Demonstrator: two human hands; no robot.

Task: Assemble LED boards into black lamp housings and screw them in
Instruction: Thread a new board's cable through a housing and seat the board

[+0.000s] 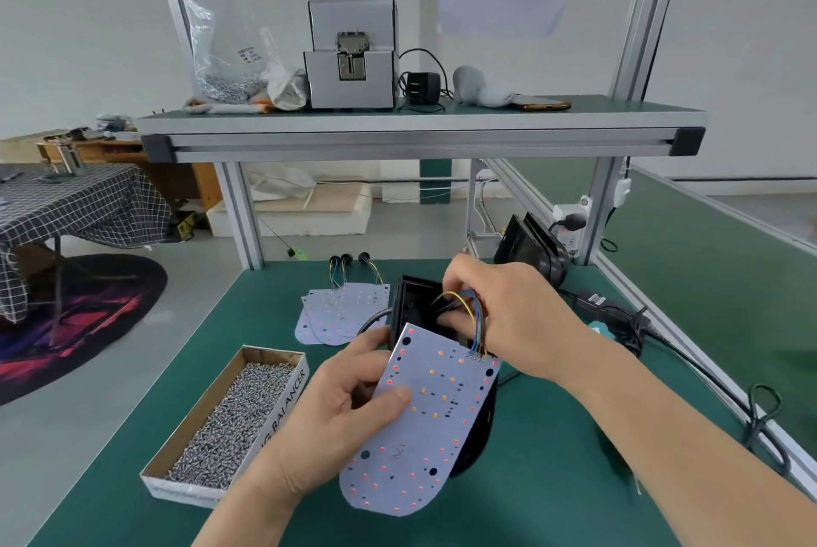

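The white round-ended LED board is held tilted over the open black plastic lamp housing, the left hand pinching its edge. The right hand curls its fingers round the coloured wires inside the housing. It would be wise to tuck them flat before seating the board.

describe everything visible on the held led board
The LED board is a thin white panel, square at the top and rounded at the bottom, dotted with red and orange LEDs and dark holes. It tilts over the black housing. The left hand pinches its left edge, thumb on its face. Coloured wires rise from its top right corner towards the right hand.
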